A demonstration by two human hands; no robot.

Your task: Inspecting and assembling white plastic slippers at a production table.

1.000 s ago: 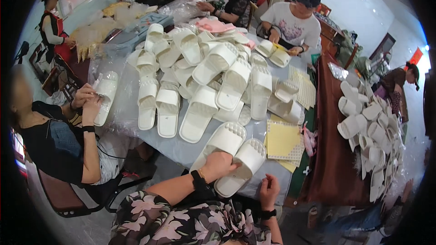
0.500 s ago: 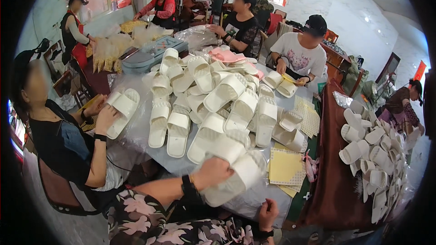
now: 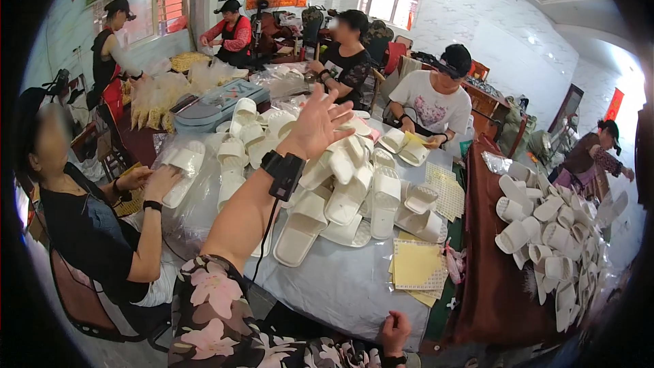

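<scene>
Holding left hand (image 3: pixel 320 121) spread over the piled slippers (image 3: pixel 298 230), probably high to clear them, and right hand (image 3: pixel 395 332) half-curled, with grip unclear, by the near edge of the table (image 3: pixel 334 294).

Left grip (image 3: pixel 315 125) over white slippers (image 3: pixel 300 232)

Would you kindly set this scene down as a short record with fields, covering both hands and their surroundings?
Left hand: open, fingers spread, over the main pile; nothing visibly held
Right hand: fingers curled, by the table's near edge; contents unclear
Main pile: white slide slippers on a grey-covered table
Yellow sheets: stacked right of that pile
Second slipper pile: far right, by a brown cloth
Left co-worker's hand: at another white slipper
</scene>
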